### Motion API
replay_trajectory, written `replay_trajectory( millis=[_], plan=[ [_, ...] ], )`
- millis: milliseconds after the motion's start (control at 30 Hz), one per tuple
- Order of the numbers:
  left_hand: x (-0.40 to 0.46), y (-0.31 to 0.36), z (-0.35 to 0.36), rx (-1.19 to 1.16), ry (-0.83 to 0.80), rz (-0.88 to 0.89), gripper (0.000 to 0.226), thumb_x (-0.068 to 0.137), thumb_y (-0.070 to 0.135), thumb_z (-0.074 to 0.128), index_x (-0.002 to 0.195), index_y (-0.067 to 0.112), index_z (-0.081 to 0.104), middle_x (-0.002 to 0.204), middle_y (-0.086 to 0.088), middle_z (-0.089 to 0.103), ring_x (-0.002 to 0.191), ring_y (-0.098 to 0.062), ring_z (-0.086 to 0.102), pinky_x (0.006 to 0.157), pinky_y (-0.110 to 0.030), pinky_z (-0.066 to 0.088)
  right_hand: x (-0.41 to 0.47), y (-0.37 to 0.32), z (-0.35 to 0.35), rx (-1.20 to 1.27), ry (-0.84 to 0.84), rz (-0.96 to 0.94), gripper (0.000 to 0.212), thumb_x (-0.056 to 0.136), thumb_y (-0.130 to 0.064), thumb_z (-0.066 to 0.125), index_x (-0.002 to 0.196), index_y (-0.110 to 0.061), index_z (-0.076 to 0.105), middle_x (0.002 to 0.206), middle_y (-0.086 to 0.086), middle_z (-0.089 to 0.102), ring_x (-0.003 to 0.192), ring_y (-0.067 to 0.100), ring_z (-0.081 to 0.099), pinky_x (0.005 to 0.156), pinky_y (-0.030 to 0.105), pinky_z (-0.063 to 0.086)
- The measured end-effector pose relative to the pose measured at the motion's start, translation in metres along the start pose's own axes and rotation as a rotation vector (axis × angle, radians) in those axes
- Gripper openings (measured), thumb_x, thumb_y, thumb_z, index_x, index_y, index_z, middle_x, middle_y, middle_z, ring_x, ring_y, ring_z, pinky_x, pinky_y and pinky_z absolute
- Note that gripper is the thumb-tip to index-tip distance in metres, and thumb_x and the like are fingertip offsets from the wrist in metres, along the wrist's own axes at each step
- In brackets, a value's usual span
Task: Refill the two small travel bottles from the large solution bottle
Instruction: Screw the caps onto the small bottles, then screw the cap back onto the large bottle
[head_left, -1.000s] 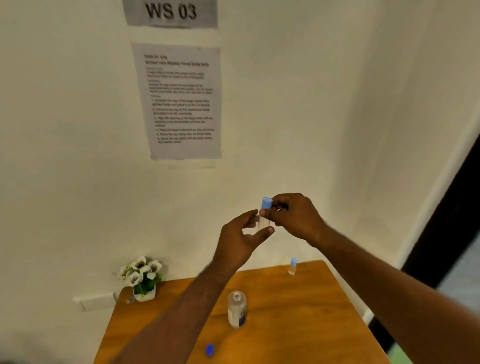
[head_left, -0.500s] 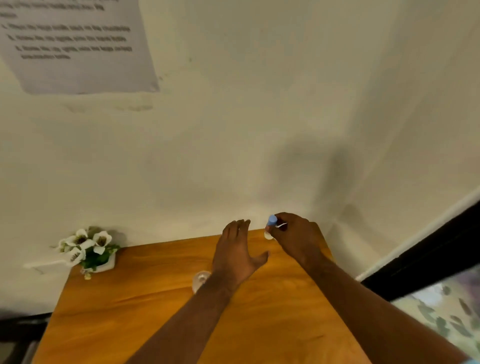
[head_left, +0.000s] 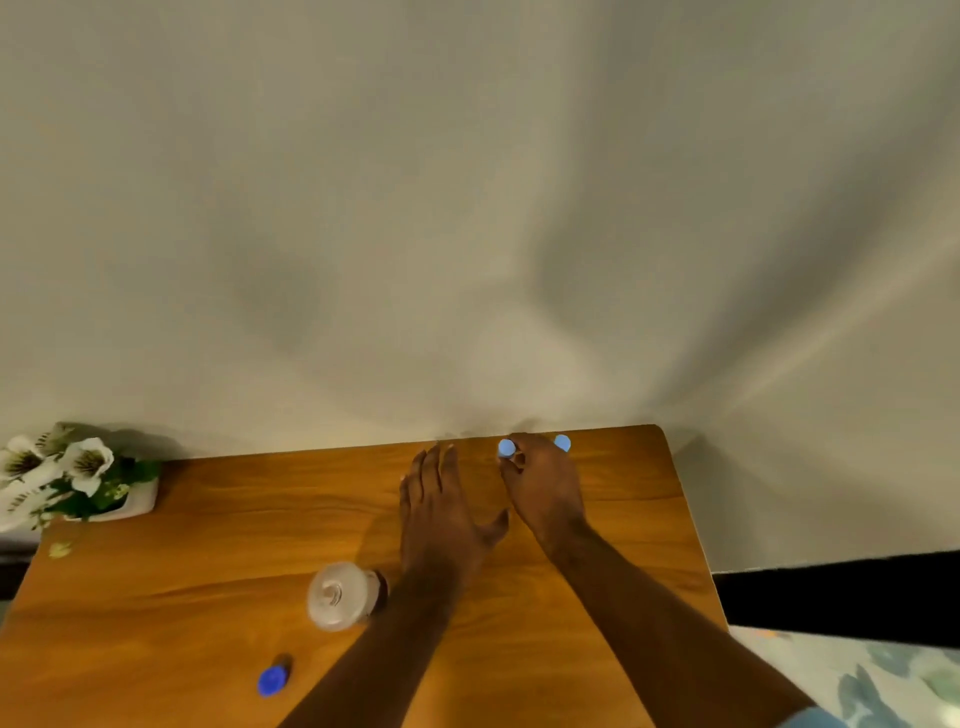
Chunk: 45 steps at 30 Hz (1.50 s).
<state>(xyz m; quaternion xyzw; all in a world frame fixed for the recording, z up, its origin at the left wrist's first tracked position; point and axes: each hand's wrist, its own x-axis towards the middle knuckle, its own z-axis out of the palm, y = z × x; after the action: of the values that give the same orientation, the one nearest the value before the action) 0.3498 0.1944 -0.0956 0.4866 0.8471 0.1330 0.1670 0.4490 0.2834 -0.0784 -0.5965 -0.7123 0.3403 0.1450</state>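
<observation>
Wooden table (head_left: 156, 597) under both hands, wall behind it, white flower pot (head_left: 83, 480) far to the left of the left hand. Large solution bottle (head_left: 343, 595) stands uncapped just left of the left forearm, near the wrist; its dark blue cap (head_left: 272, 680) lies loose further left and nearer the person. Progress, judged: both travel bottles wear their light blue caps, so filling looks done or nearly so; left to do seems to be letting go of this one and recapping the large bottle. Fill levels can't be read from here. Right hand (head_left: 545, 493) reaches to the far table edge, fingers curled and pinching the first travel bottle (head_left: 506, 448) at its fingertips, apparently setting it down; contact with the table not clear. Second travel bottle (head_left: 562, 442) stands just right of those fingertips, partly hidden behind the hand. Left hand (head_left: 441, 514) hovers flat beside the right, palm down, fingers straight and together, thumb out, holding nothing.
</observation>
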Motion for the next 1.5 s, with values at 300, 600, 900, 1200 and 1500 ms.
replay_trajectory(
  millis=[300,600,900,1200,1500],
  plan=[
    [0.003,-0.009,0.017,-0.014,-0.058,-0.036,0.109,0.078,0.077,0.057,0.160,0.021,0.010,0.170,-0.006,0.010,0.158,-0.025,0.002,0.128,-0.047,0.009,0.009,0.008,0.008,-0.033,-0.015,0.015,0.034,0.097,-0.034,0.061,0.128,-0.019,0.061,0.121,0.000,0.068,0.106,0.016,0.065,0.089,0.032,0.056],
    [-0.007,0.004,-0.009,-0.091,0.035,0.064,0.110,0.076,0.077,0.059,0.158,0.014,0.020,0.166,-0.009,0.021,0.156,-0.028,0.012,0.125,-0.049,0.022,-0.019,-0.014,-0.013,-0.191,0.025,-0.070,0.060,0.099,-0.042,0.053,0.150,-0.021,0.033,0.152,-0.001,0.044,0.128,0.021,0.054,0.092,0.030,0.051],
    [-0.049,-0.003,-0.095,-0.193,0.221,0.263,0.098,0.076,0.068,0.064,0.155,0.020,0.029,0.163,-0.003,0.029,0.154,-0.023,0.017,0.123,-0.043,0.029,-0.083,-0.073,-0.059,-0.144,0.252,-0.228,0.055,0.095,-0.053,0.053,0.142,-0.025,0.045,0.143,-0.001,0.052,0.104,0.018,0.068,0.084,0.033,0.057],
    [-0.120,-0.116,-0.161,-0.346,0.148,0.249,0.092,0.074,0.063,0.071,0.151,0.026,0.038,0.154,0.002,0.042,0.142,-0.017,0.036,0.112,-0.036,0.042,-0.168,-0.106,-0.021,0.119,0.123,-0.255,0.045,0.092,-0.018,0.065,0.136,-0.022,0.054,0.130,-0.004,0.063,0.103,0.008,0.062,0.083,0.024,0.054],
    [-0.153,-0.206,-0.114,-0.472,0.020,0.002,0.100,0.070,0.056,0.085,0.152,0.026,0.036,0.156,0.001,0.041,0.144,-0.020,0.036,0.115,-0.037,0.038,-0.207,-0.076,0.055,0.173,-0.045,-0.100,0.057,0.087,-0.010,0.070,0.140,-0.017,0.049,0.133,0.000,0.061,0.113,0.013,0.059,0.092,0.030,0.054]
  ],
)
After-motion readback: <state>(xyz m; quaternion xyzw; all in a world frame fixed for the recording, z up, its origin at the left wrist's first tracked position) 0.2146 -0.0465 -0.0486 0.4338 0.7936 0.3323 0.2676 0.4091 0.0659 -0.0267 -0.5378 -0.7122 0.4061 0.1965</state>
